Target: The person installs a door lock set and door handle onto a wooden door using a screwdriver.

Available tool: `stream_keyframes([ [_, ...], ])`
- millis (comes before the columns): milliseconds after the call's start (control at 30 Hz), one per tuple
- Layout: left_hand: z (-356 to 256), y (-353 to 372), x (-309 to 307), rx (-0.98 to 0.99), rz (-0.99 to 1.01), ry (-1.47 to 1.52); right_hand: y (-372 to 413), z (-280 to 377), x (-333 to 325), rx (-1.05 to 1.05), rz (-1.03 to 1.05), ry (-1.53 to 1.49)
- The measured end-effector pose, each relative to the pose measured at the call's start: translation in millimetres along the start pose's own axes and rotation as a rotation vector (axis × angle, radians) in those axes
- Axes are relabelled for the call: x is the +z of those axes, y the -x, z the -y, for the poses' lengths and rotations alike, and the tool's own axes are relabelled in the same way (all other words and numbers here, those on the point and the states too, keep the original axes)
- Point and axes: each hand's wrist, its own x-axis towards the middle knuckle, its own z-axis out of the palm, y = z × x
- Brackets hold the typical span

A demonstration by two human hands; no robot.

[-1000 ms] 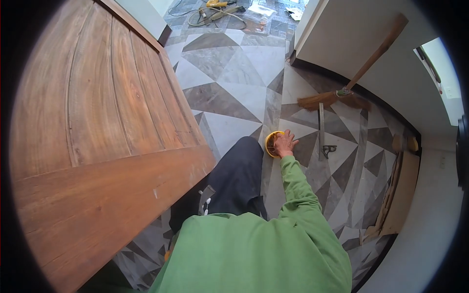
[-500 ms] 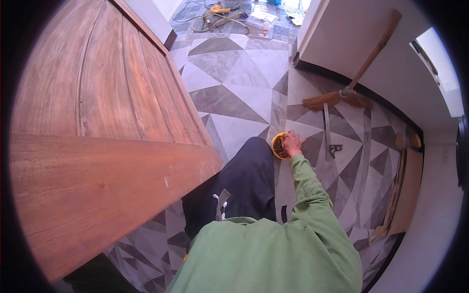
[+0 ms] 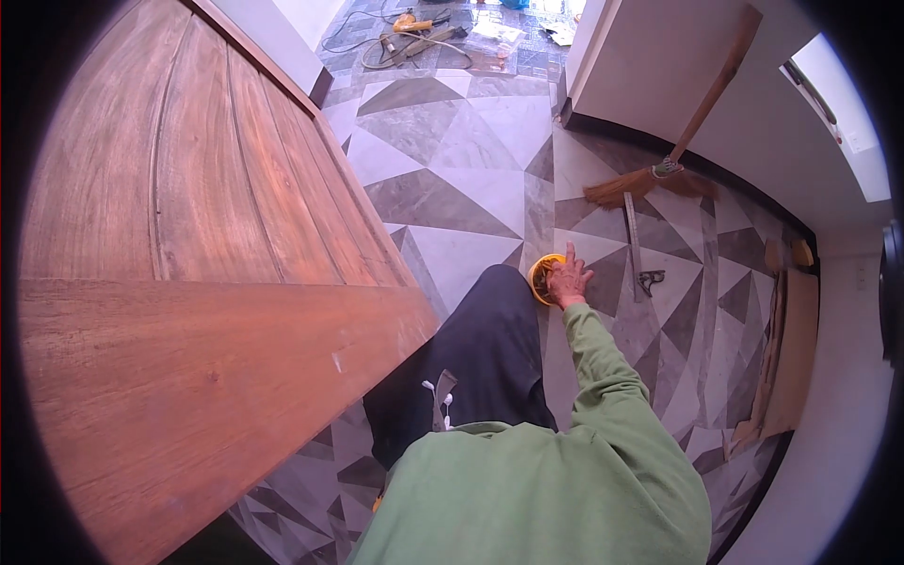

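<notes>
My right hand (image 3: 569, 281) is over a small round yellow tub (image 3: 537, 288) on the floor beside my knee. Some fingers stretch out apart over the rim, while others reach down toward the small brownish pieces inside, which are too small to name. Whether those lower fingers touch a piece is hidden. My left hand is out of view. At my left, a large brown wooden panel door (image 3: 217, 377) rises close to my leg. A combination square (image 3: 634, 235) with a dark head lies on the tiles to the right of the tub.
A broom (image 3: 711, 94) leans on the right wall, bristles on the floor. Flat brown boards (image 3: 791, 353) stand along that wall. Beyond the doorway lie a yellow power tool (image 3: 411, 23), cords and plastic bags. Patterned tiles (image 3: 452, 202) cover the floor.
My right hand has lifted slightly at the tub, and one finger now points up and away from it. The view has shifted a little; the tub stays beside my knee.
</notes>
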Motion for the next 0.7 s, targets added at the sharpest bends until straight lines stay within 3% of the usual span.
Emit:
stream_keyframes([
  [167,1,4,12,-0.010,0.012,0.029,0,10,-5,0.113,0.108,0.016],
  [700,6,3,39,-0.005,0.068,0.090,-1,22,4,0.213,0.064,0.111],
])
